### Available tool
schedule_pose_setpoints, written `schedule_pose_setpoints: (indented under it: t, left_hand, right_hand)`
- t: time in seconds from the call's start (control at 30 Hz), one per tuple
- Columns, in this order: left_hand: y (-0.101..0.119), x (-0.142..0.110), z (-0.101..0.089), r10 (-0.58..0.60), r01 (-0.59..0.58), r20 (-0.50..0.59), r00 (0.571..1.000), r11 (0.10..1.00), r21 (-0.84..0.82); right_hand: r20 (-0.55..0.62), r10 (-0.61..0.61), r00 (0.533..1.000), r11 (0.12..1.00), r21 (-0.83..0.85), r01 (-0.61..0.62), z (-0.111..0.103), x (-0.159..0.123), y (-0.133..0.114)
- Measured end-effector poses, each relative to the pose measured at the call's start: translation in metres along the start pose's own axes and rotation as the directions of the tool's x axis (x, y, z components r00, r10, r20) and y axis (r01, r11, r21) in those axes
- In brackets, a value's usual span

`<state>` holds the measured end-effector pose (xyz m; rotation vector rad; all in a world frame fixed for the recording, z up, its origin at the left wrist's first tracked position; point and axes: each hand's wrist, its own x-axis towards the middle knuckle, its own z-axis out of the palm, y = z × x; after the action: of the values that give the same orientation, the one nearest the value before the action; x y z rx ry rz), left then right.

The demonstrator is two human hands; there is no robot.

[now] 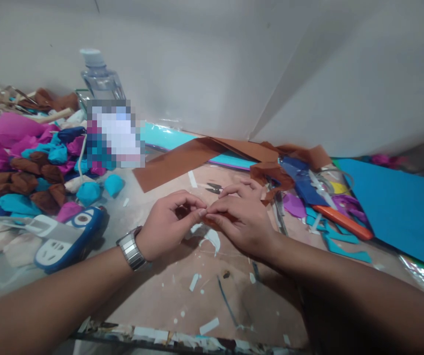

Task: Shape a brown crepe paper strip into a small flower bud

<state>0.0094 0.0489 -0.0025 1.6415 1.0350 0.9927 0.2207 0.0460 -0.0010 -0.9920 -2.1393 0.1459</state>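
Observation:
Over the middle of the table, my left hand (165, 224) and my right hand (247, 222) meet at the fingertips. Thumb and fingers of both are pinched on a small piece of brown paper (214, 224), mostly hidden under my right fingers. A metal watch sits on my left wrist. Just beyond the hands lie the dark blades of a small pair of snips (215, 188). Behind them stretches a long brown paper strip (171, 162), crumpled at its right end. White scraps (211, 239) lie beneath my fingers.
At left, wrapped paper balls (23, 182) in brown, blue and pink are heaped beside a blue-and-white power strip (62, 241). A clear bottle (101, 79) stands behind. On the right are an orange cutter (345, 222), paper offcuts (345, 246) and a blue sheet (400, 202).

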Motion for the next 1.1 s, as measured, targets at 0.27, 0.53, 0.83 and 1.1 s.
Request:
schedule_pose_setpoints:
  t: [0.27,0.53,0.83,1.1]
  left_hand:
    - [-0.001,0.0002,-0.0024,-0.034,0.034,0.015,0.999,0.999,-0.024]
    - [-0.0012,0.0033,-0.0081,0.205,-0.203,0.006,0.979,0.964,0.17]
    - [-0.0026,0.0013,-0.0064,0.411,-0.394,0.0,0.912,0.874,0.285]
    - [-0.0059,0.0005,-0.0077,0.476,-0.452,0.015,0.879,0.822,0.346]
  right_hand:
    - [0.034,-0.029,0.999,0.999,0.035,0.028,-0.0012,0.0001,0.0011]
    - [0.023,-0.019,1.0,0.999,0.041,0.018,-0.0026,0.0009,-0.0017]
    - [-0.059,0.019,0.998,1.0,0.006,-0.019,-0.0013,0.0009,-0.0025]
    - [-0.058,0.004,0.998,1.0,-0.003,-0.004,-0.0014,0.0,-0.001]
